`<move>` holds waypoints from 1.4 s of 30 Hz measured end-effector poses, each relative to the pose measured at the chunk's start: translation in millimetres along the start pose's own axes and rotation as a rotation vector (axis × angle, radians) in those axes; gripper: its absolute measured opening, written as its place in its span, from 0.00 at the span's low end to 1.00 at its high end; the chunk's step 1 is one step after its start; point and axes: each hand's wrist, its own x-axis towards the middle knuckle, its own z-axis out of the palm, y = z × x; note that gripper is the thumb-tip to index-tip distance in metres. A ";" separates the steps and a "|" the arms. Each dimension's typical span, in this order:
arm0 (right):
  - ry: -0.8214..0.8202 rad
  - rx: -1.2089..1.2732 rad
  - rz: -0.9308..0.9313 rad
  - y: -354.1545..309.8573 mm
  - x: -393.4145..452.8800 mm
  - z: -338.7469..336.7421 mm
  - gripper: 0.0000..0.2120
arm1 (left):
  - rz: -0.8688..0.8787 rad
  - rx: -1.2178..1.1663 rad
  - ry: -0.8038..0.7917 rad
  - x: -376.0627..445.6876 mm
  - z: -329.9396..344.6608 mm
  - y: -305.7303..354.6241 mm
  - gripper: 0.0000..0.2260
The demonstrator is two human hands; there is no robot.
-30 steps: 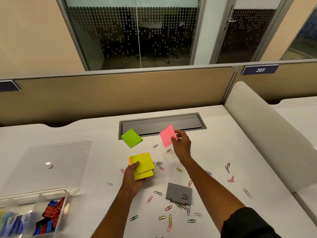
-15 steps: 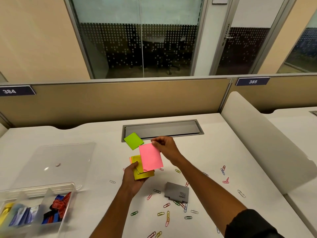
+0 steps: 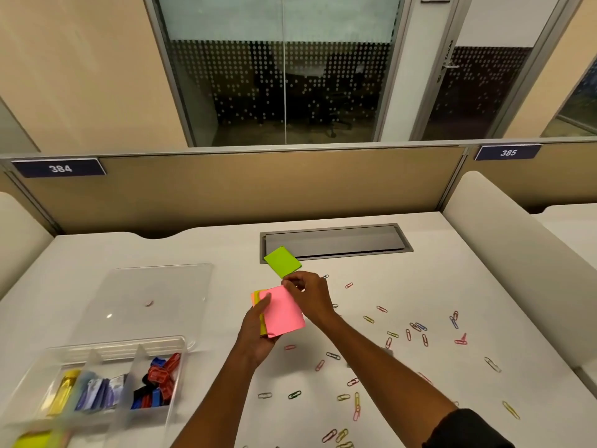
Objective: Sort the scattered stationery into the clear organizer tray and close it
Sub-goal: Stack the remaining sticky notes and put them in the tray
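At the left, the clear organizer tray (image 3: 97, 383) stood open, with its lid (image 3: 151, 299) lying flat behind it; binder clips (image 3: 161, 376) filled one compartment. The left hand (image 3: 258, 334) gripped a stack of sticky notes (image 3: 263, 318) from below, its thumb pressed on the pink note (image 3: 284, 315) on top. The right hand (image 3: 310, 295) pinched that note's far corner. Behind it a green pad (image 3: 282, 261) lay on the desk (image 3: 452, 270). Paper clips (image 3: 416, 328) were scattered to the right.

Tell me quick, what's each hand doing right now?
Left hand: holds the note stack from below, thumb on top.
Right hand: pinches the pink note at its top corner, laying it on the stack.
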 end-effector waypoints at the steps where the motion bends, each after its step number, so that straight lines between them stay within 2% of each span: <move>1: 0.004 -0.004 0.003 -1.0 0.3 5.0 0.09 | 0.008 0.016 0.006 0.0 -3.1 1.9 0.15; 8: 0.097 0.009 0.118 2.4 20.9 32.0 0.15 | 0.019 0.001 0.093 10.9 -34.0 26.6 0.18; 15: 0.020 -0.203 0.248 24.8 56.4 45.6 0.27 | 0.026 -0.007 0.134 33.3 -63.2 59.1 0.16; 21: -0.028 -0.388 0.259 42.7 82.3 55.4 0.32 | 0.019 0.031 0.132 56.5 -75.0 75.4 0.14; 27: -0.071 -0.432 0.259 52.7 106.1 74.3 0.38 | 0.021 0.021 0.144 71.8 -84.6 78.2 0.15; 31: -0.009 -0.535 0.246 57.8 111.1 85.3 0.36 | 0.014 0.027 0.166 77.0 -89.9 75.4 0.14; 37: 0.036 -0.451 0.322 49.6 117.3 79.4 0.36 | 0.000 0.032 0.168 77.7 -93.6 70.5 0.16; 42: 0.069 -0.346 0.249 50.1 102.1 73.2 0.15 | 0.002 0.045 0.156 69.5 -88.6 65.2 0.18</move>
